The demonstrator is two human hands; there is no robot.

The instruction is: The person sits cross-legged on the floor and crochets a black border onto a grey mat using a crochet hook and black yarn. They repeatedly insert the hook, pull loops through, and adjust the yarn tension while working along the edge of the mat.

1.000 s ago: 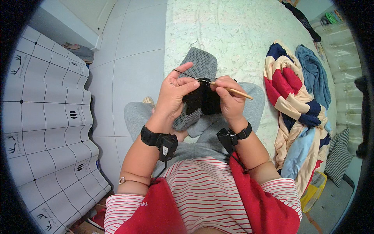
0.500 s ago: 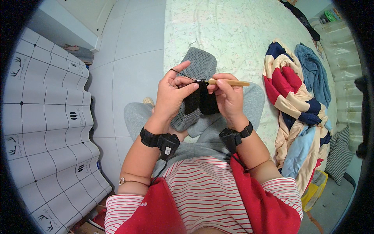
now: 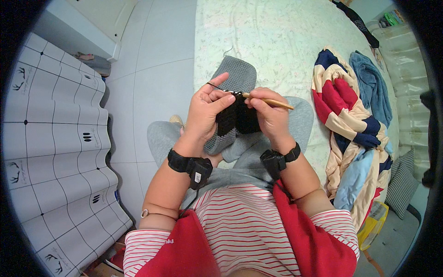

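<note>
- The left hand pinches the upper edge of the crocheted piece between thumb and fingers; its index finger is raised, with 1 strand of black yarn running from it toward the stitches.
- The right hand grips the crochet hook by its light wooden handle, which slants out past the fingers; the hook's tip is at the black loops beside the left thumb.
- The crocheted piece is between the 2 hands, its black part hanging over the person's crossed legs in grey trousers. Grey mesh shows below the black, and a grey panel lies beyond the hands on the floral bed sheet; the hands hide whether that panel joins on.
- The step in hand looks like working 1 stitch along the black edge. Whether the yarn is already caught on the hook is too small to tell.
- The next move calls for even tension from the left index finger, a firm pinch near the loops, and a small wrist turn so the hook draws yarn through without splitting it.
</note>
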